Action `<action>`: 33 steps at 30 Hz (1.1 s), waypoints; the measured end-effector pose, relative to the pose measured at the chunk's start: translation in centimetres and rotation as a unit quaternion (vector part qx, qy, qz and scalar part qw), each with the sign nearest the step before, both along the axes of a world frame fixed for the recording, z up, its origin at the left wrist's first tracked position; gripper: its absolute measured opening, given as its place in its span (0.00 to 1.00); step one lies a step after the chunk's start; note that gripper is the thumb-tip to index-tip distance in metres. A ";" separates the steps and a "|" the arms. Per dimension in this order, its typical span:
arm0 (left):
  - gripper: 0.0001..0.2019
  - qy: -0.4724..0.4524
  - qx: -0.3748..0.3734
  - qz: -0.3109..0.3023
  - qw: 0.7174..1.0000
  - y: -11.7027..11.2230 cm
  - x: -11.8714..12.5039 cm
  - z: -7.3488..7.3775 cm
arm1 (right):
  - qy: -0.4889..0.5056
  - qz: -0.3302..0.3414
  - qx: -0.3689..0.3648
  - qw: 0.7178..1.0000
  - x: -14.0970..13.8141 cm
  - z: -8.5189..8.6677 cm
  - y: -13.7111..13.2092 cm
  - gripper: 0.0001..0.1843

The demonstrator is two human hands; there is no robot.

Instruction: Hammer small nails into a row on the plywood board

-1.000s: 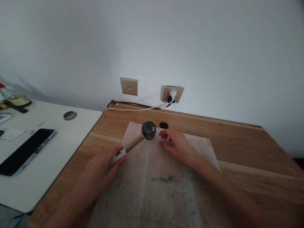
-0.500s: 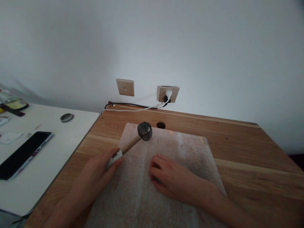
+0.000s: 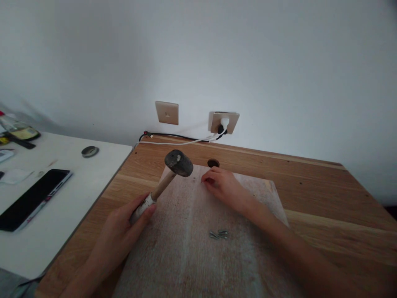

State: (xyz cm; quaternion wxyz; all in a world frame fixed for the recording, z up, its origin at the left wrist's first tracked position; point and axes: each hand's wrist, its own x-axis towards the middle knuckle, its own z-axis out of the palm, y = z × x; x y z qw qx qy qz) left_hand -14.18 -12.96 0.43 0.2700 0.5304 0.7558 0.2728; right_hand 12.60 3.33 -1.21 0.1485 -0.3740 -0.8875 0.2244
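Note:
My left hand is closed round the handle of a rubber mallet with a dark head and a white-wrapped grip. The head is raised above the far left part of a pale, worn wooden board. At the board's far side, by a row of small holes, my right hand has its fingertips pinched together. What they hold, if anything, is too small to make out. Several metal screws lie in a little pile on the board, nearer to me than the right hand.
Under the board is a brown wooden tabletop with a round cable hole. Cables run along the wall to a socket. On the white table at left are a black tablet-like device, a round lid and a bottle.
My right hand has moved away from me to the row of holes, uncovering the screws. The mallet head has shifted left and slightly up, still in my left hand.

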 end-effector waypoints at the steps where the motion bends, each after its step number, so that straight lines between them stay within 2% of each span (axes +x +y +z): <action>1: 0.27 0.000 0.001 0.001 1.000 0.0 -0.1 -0.1 | -0.011 0.009 0.001 1.000 -0.3 0.1 0.0 0.11; 7: 0.26 0.001 0.006 -0.001 1.000 -0.1 -0.4 -0.7 | -0.074 0.034 0.005 0.997 -1.4 1.0 0.5 0.10; 11: 0.26 0.004 0.008 -0.008 1.000 0.0 -0.4 -0.9 | -0.079 0.030 0.004 0.996 -2.0 1.1 0.6 0.11; 15: 0.26 0.004 0.011 -0.009 1.000 -0.1 -0.5 -0.7 | -0.058 0.009 -0.006 0.998 -2.0 0.9 0.4 0.12; 24: 0.23 -0.007 0.029 -0.044 0.999 0.4 0.2 -0.1 | -0.018 -0.022 -0.020 0.999 -1.2 -0.3 0.1 0.04; 30: 0.25 0.036 0.009 -0.088 0.995 1.3 1.0 -0.5 | 0.000 -0.048 -0.028 0.998 1.0 -0.3 -0.5 0.18; 33: 0.25 0.060 -0.008 -0.121 0.991 1.3 1.3 -0.7 | -0.003 -0.059 -0.037 0.998 3.0 0.0 -1.2 0.16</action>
